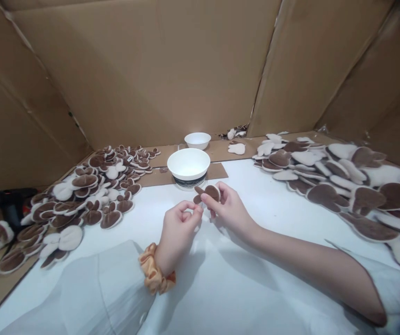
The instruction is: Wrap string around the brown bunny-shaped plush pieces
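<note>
My right hand [234,211] is closed on a small brown bunny-shaped fabric piece [212,191] with a pale edge, thumb on its near face. Beside the piece's lower left end, my left hand [181,228] pinches with thumb and forefinger. A thin pale line shows between the two hands, and I cannot make out what the left fingertips hold. An orange scrunchie [154,270] circles the left wrist. Just beyond the hands stands a white bowl [189,173] with a dark patterned band around its lower part.
A smaller white bowl [197,141] stands behind. Brown and cream bunny-shaped pieces [84,188] are heaped on the left, with larger ones [329,195] piled on the right. A black glue gun [10,204] is at far left. Cardboard walls [144,70] enclose the white table [256,288].
</note>
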Demonstrator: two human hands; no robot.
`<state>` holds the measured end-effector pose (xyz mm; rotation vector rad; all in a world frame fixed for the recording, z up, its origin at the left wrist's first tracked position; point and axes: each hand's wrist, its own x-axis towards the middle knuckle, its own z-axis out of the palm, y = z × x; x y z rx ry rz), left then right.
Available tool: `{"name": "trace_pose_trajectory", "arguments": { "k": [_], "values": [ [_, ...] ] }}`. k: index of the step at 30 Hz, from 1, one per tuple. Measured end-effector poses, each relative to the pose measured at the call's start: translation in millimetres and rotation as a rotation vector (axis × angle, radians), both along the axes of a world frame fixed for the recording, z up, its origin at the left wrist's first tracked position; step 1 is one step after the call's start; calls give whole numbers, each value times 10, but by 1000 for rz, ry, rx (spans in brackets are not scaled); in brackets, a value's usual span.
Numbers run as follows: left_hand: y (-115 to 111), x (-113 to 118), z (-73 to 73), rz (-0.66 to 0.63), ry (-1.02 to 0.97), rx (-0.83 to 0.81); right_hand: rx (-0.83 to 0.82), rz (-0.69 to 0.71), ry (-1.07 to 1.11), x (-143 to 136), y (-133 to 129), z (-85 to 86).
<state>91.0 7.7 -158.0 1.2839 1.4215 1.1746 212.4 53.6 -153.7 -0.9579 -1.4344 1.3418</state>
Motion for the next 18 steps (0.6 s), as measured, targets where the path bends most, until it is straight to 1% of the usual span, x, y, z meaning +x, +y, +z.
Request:
{"name": "trace_pose_trajectory", "arguments": {
  "k": [3,5,7,9,11,14,16,18],
  "values": [
    [-18,-30,36,44,314,110,47,-24,-51,22,21,-11],
    [-32,-59,54,63,559,209,68,-56,-126,34,35,-27],
    [-32,-102,61,55,775,308,64,-69,-217,43,45,-44],
    [-11,-159,55,8,957,404,47,-29,-282,51,53,-58],
    [28,-226,43,-58,1089,491,38,63,-289,60,64,-62],
    [89,-311,43,-118,1158,544,19,220,-231,83,80,-34],
    [113,-344,72,-149,1116,498,14,315,-192,102,83,6],
    [128,-358,123,-198,1028,401,42,401,-175,124,80,51]
  ]
}}
